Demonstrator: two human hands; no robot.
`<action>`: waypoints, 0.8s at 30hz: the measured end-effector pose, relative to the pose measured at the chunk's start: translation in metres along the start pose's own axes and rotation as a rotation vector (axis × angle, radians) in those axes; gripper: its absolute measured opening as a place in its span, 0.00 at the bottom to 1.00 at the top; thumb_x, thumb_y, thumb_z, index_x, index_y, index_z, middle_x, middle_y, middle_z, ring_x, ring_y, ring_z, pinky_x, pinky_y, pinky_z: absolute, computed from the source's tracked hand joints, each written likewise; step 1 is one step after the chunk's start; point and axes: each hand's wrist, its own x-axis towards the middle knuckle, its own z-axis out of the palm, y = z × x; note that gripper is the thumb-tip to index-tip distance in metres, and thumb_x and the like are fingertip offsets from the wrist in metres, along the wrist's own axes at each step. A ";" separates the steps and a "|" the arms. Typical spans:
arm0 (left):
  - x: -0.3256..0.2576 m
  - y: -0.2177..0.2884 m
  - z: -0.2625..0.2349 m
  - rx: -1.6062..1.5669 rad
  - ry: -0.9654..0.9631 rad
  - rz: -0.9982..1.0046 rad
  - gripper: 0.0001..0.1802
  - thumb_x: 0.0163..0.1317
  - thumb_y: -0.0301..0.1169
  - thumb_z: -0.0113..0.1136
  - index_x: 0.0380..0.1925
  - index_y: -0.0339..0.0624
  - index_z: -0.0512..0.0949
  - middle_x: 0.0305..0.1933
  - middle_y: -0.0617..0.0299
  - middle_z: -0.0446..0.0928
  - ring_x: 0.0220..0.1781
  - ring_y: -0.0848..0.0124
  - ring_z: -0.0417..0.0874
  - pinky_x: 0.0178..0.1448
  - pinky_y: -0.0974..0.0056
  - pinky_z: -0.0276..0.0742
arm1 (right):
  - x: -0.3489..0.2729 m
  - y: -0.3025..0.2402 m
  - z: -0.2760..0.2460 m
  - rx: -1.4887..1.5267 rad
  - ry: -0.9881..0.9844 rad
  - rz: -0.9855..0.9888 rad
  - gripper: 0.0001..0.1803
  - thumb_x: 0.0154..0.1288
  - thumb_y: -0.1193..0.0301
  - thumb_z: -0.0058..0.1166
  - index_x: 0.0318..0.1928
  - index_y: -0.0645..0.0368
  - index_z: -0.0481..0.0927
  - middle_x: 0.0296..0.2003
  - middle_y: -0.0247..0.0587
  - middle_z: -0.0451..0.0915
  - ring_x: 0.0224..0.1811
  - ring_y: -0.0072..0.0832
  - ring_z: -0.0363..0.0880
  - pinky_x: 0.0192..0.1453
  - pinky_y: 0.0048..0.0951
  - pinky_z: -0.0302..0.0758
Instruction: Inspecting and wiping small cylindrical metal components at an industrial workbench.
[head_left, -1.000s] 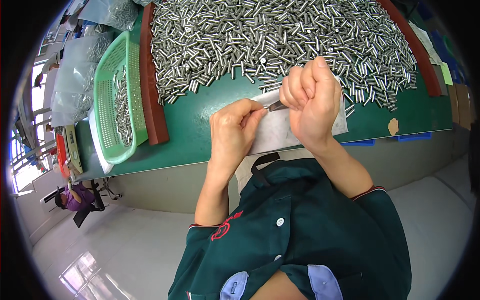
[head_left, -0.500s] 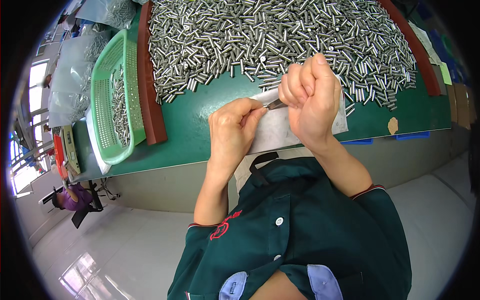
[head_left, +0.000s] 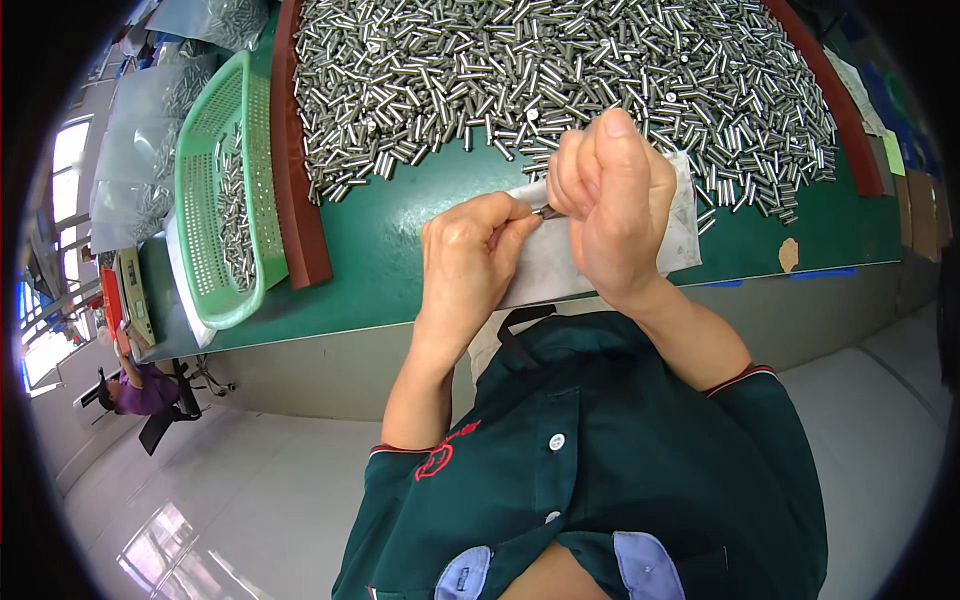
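Finger and thumb of my left hand point(head_left: 468, 255) are closed in a pinch on a small metal pin, mostly hidden by the fingertips. My right hand point(head_left: 615, 220) is wrapped in a fist, thumb up, round a slim metal blade-like tool point(head_left: 548, 211). Only a short stretch of the tool shows, and its tip meets the pin between the hands. Under both hands lies a grey-white cloth point(head_left: 545, 262) on the green tabletop point(head_left: 375, 240). Just beyond them spreads a large heap of short shiny metal pins point(head_left: 540, 75).
Brown-red rails point(head_left: 300, 225) flank the heap on the left and right. Left of the rail stands a green plastic basket point(head_left: 262, 215) with pins inside. Clear bags of parts point(head_left: 135, 150) and a scale point(head_left: 135, 295) sit farther left. A person in purple point(head_left: 150, 390) is in the background.
My right fist has shifted slightly left toward the left hand, so less of the tool shows between them. The left hand keeps its pinch.
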 end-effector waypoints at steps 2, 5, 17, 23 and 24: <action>0.000 0.001 -0.001 0.007 0.008 0.020 0.05 0.42 0.22 0.60 0.17 0.34 0.73 0.14 0.55 0.69 0.14 0.63 0.69 0.20 0.64 0.64 | -0.001 0.000 0.003 -0.022 -0.006 -0.005 0.20 0.66 0.67 0.30 0.14 0.54 0.53 0.10 0.28 0.53 0.12 0.14 0.46 0.15 0.19 0.46; 0.001 0.003 -0.002 0.024 0.006 0.045 0.04 0.42 0.22 0.60 0.17 0.34 0.73 0.14 0.55 0.69 0.14 0.62 0.69 0.20 0.64 0.64 | -0.005 0.001 0.004 -0.094 -0.030 -0.052 0.20 0.66 0.68 0.31 0.14 0.55 0.53 0.10 0.28 0.53 0.13 0.14 0.47 0.15 0.19 0.48; -0.005 -0.001 -0.006 -0.368 0.072 -0.073 0.04 0.51 0.23 0.56 0.22 0.34 0.73 0.17 0.70 0.66 0.19 0.84 0.61 0.22 0.76 0.57 | 0.002 0.000 -0.001 -0.011 0.055 -0.002 0.22 0.66 0.66 0.31 0.13 0.54 0.53 0.09 0.29 0.53 0.10 0.15 0.45 0.13 0.19 0.46; -0.001 -0.019 -0.017 -1.258 -0.118 -0.373 0.04 0.58 0.27 0.51 0.32 0.38 0.69 0.28 0.59 0.71 0.15 0.86 0.53 0.18 0.79 0.48 | 0.000 -0.002 -0.001 0.018 0.019 0.010 0.21 0.67 0.67 0.29 0.14 0.54 0.53 0.10 0.28 0.52 0.10 0.14 0.44 0.12 0.19 0.45; -0.001 -0.021 -0.017 -1.275 -0.123 -0.373 0.04 0.58 0.27 0.51 0.32 0.38 0.69 0.28 0.59 0.71 0.15 0.86 0.53 0.18 0.79 0.48 | -0.001 -0.002 -0.002 0.021 0.016 0.017 0.21 0.67 0.67 0.29 0.14 0.54 0.53 0.10 0.28 0.52 0.10 0.14 0.44 0.13 0.19 0.46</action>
